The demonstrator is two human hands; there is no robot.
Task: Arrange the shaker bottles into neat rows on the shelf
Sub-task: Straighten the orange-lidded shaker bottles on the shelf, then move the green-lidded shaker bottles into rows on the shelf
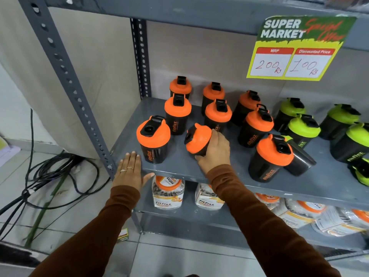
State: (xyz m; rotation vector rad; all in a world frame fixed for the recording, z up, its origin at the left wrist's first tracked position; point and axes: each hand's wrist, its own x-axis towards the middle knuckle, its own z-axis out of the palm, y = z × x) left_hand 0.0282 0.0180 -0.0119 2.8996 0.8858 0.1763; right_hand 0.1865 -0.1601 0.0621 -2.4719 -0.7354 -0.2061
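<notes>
My right hand (213, 150) is clamped round a tilted orange-lidded black plastic shaker bottle (197, 139) near the grey metal shelf (319, 182) front edge, lid leaning left toward my flat, open-fingered left hand (129, 170).

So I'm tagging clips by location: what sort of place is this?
Most likely a shop aisle: a "Super Market" special-offer price sign hangs over a grey metal shelf of identical shaker bottles, with branded jars stocked below.
</notes>
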